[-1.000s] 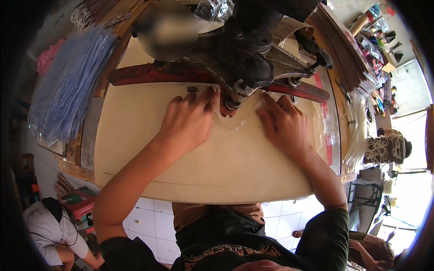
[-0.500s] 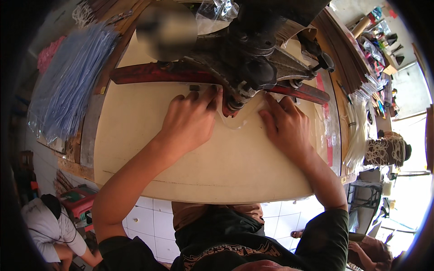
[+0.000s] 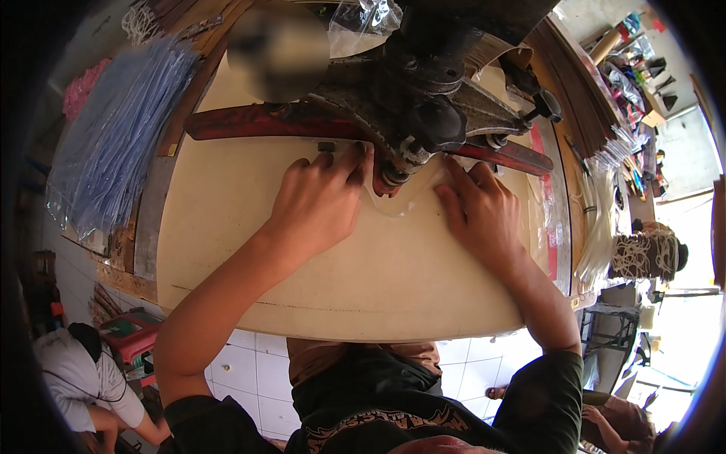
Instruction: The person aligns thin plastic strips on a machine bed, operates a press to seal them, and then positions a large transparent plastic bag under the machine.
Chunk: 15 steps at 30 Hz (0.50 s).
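Half curled, the left hand (image 3: pixel 318 198) bends its fingers at the red bar (image 3: pixel 257 121), upper middle of the frame; its thumb is hidden, so whether it pinches anything I cannot tell. The right hand (image 3: pixel 485 208), right of centre, is loosely bent, thumb spread from the forefinger, fingertips near the bar. Clear plastic (image 3: pixel 390 208) lies between the hands, below the black machine (image 3: pixel 423 83), its curved edge showing on the pale table (image 3: pixel 340 280). Blue plastic sheets (image 3: pixel 121 136) fill the upper left; a person (image 3: pixel 72 374) in white bends over at lower left
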Each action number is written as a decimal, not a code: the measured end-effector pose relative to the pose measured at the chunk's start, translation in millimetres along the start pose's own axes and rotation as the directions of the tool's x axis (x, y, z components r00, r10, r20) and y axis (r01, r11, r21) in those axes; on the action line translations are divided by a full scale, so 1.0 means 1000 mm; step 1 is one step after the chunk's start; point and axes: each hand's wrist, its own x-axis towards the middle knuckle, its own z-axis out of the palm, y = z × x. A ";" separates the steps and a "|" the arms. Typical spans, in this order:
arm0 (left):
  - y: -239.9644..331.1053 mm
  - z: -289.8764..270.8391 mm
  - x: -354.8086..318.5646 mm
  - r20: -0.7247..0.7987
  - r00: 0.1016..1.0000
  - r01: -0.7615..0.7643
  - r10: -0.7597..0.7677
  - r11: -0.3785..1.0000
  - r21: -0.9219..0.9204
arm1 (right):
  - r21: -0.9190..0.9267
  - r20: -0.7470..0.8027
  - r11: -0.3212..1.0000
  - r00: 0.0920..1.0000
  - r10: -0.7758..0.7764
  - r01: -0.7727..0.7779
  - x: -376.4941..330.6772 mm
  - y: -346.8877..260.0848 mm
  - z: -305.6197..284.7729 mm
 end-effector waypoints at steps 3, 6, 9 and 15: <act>0.000 0.001 0.000 -0.010 1.000 -0.004 0.004 1.000 -0.003 | -0.002 -0.003 1.000 1.000 0.000 0.000 0.000 0.000 0.001; 0.000 0.001 0.000 -0.012 1.000 -0.001 0.001 1.000 -0.011 | 0.011 -0.017 1.000 1.000 0.006 -0.006 0.000 0.000 0.001; 0.000 0.000 0.000 0.004 1.000 0.012 -0.012 1.000 -0.022 | 0.026 -0.022 1.000 1.000 0.010 -0.010 0.000 -0.001 0.001; 0.000 -0.001 0.000 0.011 1.000 0.013 -0.013 1.000 -0.025 | 0.000 0.006 1.000 1.000 0.005 -0.005 0.000 0.001 0.001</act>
